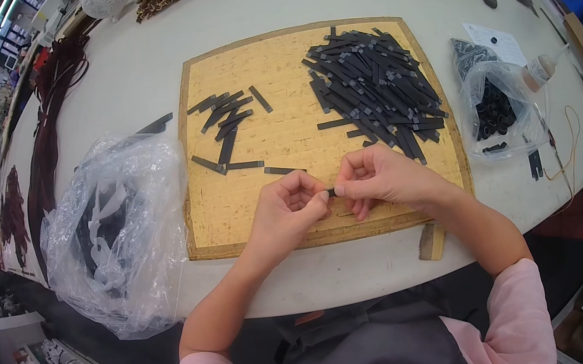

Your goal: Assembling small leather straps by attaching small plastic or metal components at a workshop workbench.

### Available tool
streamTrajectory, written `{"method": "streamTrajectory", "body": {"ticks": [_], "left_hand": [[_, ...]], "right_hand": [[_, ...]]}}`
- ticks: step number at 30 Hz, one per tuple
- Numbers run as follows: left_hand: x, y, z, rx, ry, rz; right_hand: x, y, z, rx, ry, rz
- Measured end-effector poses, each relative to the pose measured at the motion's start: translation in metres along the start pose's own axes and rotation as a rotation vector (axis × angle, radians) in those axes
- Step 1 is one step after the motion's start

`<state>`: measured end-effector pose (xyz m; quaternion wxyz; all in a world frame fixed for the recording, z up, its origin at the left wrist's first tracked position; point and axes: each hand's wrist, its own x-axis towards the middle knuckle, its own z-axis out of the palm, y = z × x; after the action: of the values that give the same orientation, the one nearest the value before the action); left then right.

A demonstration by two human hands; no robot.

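Over the front part of a yellowish board [267, 219], my left hand [289, 208] and my right hand [378, 178] meet with pinched fingers. Between their fingertips is a short black strip [331, 192], mostly covered by the fingers; both hands grip it. Beyond my right hand rises a big heap of black strips [374, 79], many with greyish ends. Several loose black strips [226, 110] are scattered on the board's left half, and one strip [282, 170] lies just past my left hand.
At left sits a crumpled clear plastic bag [119, 238] with dark contents, beside long dark red cords [57, 104]. To the right are a bag of small black pieces [496, 110], a small bottle [540, 69] and a thin cord [578, 139]. A small block [432, 242] lies at the table's front edge.
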<state>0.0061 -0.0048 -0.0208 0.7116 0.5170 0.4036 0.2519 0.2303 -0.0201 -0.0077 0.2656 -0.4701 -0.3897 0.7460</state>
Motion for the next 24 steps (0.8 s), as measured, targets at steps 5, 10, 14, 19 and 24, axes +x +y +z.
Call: {"method": "streamTrajectory", "body": {"ticks": [5, 10, 14, 19, 24], "left_hand": [[0.0000, -0.0004, 0.0000, -0.012, 0.002, -0.002], [0.0002, -0.0015, 0.0002, -0.015, 0.005, 0.003], [0.0002, -0.0019, 0.0002, -0.023, 0.002, 0.001], [0.0004, -0.0026, 0.0003, -0.002, -0.005, 0.005], [-0.0003, -0.0036, 0.0022, -0.012, 0.000, 0.017]], "right_hand": [[0.0003, -0.0001, 0.0006, 0.010, -0.007, -0.009], [-0.0003, -0.0011, 0.0013, 0.003, -0.001, -0.004], [-0.0002, -0.0007, 0.0021, -0.001, 0.005, -0.002], [-0.0004, -0.0006, 0.0032, -0.020, 0.014, -0.005], [0.0001, 0.0033, 0.0061, -0.022, 0.029, -0.027]]}}
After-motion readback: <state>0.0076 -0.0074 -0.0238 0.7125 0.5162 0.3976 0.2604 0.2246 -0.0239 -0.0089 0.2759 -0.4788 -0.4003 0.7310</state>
